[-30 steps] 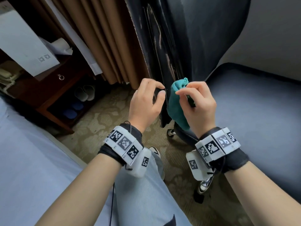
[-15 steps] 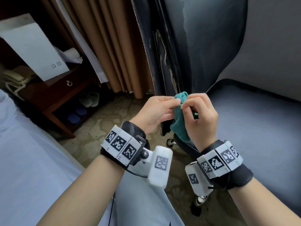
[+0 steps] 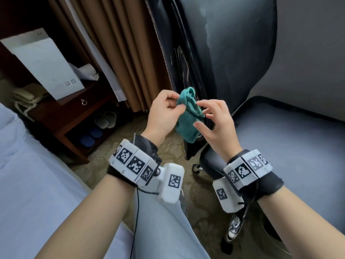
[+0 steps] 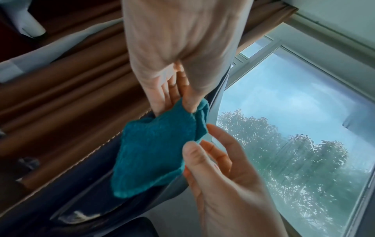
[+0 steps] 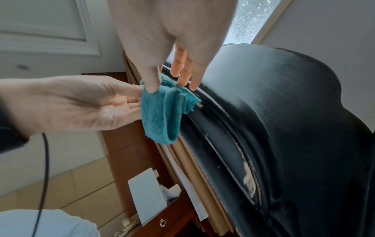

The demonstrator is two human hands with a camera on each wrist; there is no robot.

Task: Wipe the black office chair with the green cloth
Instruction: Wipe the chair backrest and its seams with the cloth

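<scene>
The green cloth (image 3: 188, 116) hangs bunched between my two hands, just in front of the side edge of the black office chair's backrest (image 3: 233, 53). My left hand (image 3: 178, 104) pinches the cloth's upper corner between thumb and fingers. The right hand (image 3: 197, 114) is beside it with fingers spread and nearly straight; its thumb and index tip touch the cloth without gripping it. In the left wrist view the cloth (image 4: 154, 150) dangles from my left hand (image 4: 182, 104). The right wrist view shows the cloth (image 5: 162, 112) against the worn chair edge (image 5: 284, 112).
The chair's seat (image 3: 289, 146) spreads out at the right. Brown curtains (image 3: 121, 53) hang behind the chair. A dark wooden nightstand (image 3: 74, 113) with a phone, white papers and slippers underneath stands at the left. The bed (image 3: 28, 174) lies at the lower left. My leg (image 3: 158, 230) is below.
The right hand has let go of its pinch on the cloth and spread its fingers. The left hand has taken the cloth's top corner and both hands have risen slightly.
</scene>
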